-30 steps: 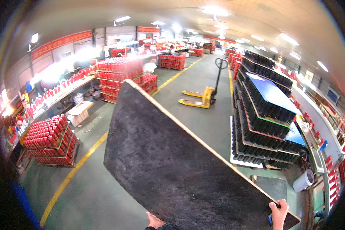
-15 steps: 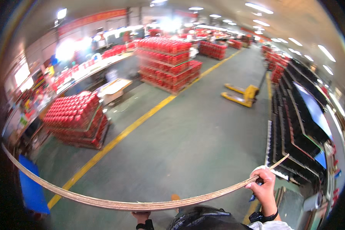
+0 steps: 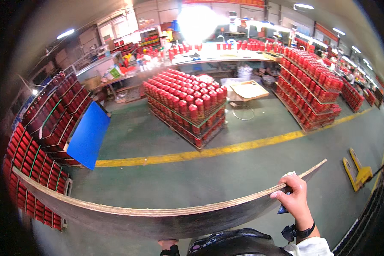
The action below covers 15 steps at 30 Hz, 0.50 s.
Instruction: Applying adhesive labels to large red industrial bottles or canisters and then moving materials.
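A long, dark-faced plywood board [image 3: 166,222] spans the view in front of me, its pale layered edge uppermost and curving in the fisheye picture. My right hand [image 3: 295,198] is closed over that top edge near the right end, thumb on the near side. Something small and dark blue [image 3: 283,208] shows below the right thumb; I cannot make out what it is. At the board's lower edge, close to my body, my left hand [image 3: 168,244] holds it from below, with the fingers hidden by the board.
Stacked racks of red bottle-like containers [image 3: 187,102] stand ahead, beyond a yellow floor line [image 3: 192,155]. Similar stacks [image 3: 307,89] are at right. A blue panel [image 3: 88,135] leans against racks [image 3: 34,170] at left. A yellow pallet jack [image 3: 359,173] sits at right.
My view has swung left, bringing the blue panel and the left racks further in. The board has turned along with me, showing more of its dark face. Both hands keep hold.
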Motion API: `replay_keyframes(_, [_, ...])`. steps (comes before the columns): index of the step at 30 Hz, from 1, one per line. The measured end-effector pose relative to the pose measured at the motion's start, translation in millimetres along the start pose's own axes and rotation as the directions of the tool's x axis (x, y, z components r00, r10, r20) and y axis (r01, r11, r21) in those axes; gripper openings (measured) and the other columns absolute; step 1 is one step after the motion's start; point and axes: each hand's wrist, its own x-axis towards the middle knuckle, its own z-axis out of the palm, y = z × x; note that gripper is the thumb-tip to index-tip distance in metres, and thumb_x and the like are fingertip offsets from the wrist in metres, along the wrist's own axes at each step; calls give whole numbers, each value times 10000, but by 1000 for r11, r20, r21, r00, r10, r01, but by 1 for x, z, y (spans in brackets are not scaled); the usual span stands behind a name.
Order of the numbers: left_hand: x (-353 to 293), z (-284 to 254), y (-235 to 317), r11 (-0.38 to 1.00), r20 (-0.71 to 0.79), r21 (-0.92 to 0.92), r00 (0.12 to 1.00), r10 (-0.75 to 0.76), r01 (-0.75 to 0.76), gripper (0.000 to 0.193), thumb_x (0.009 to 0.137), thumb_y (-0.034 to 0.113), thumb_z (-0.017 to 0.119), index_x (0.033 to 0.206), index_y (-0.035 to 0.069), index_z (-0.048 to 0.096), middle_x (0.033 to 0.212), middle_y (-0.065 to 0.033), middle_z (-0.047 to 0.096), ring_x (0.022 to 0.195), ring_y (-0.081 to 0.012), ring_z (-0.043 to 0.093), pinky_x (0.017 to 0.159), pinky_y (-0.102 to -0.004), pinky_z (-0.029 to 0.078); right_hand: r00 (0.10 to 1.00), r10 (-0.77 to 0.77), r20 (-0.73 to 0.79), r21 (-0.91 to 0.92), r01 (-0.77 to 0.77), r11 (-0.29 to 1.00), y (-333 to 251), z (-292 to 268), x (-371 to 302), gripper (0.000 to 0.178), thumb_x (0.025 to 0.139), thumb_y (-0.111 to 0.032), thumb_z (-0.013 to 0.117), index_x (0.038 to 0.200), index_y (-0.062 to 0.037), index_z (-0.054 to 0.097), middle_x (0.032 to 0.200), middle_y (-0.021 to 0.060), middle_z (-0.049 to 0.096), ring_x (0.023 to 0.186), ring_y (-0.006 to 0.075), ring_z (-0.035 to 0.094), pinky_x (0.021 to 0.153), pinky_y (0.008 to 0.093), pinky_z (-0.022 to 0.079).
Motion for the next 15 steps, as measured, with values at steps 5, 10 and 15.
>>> replay_keyframes(5, [127,-19,13,558,14,-813,964,-265,166,510,914,507,429,1284,189,580,1352,-34,570,1210,-290,528,995,-537,424,995,-96,30,46,95,994,-2,100,119,463,552,-299,912,775,-20,617,681,70,540,641,212,478,587,323,398])
replay_keyframes(10, [282,-58,29,955,-35,-281,996,87,-93,493,935,491,425,1290,183,571,1315,-47,589,1185,-289,543,994,-540,431,994,-110,13,-1,110,994,-18,168,242,474,541,-303,918,786,-20,627,690,65,549,626,205,462,571,324,382])
replay_keyframes(15, [454,-51,88,4,328,-940,903,-277,342,478,939,507,413,1288,213,558,1362,-63,545,1206,-316,534,974,-601,413,979,-198,-48,1,198,980,-29,216,346,490,581,-338,909,839,-15,646,706,86,578,652,242,549,603,351,441])
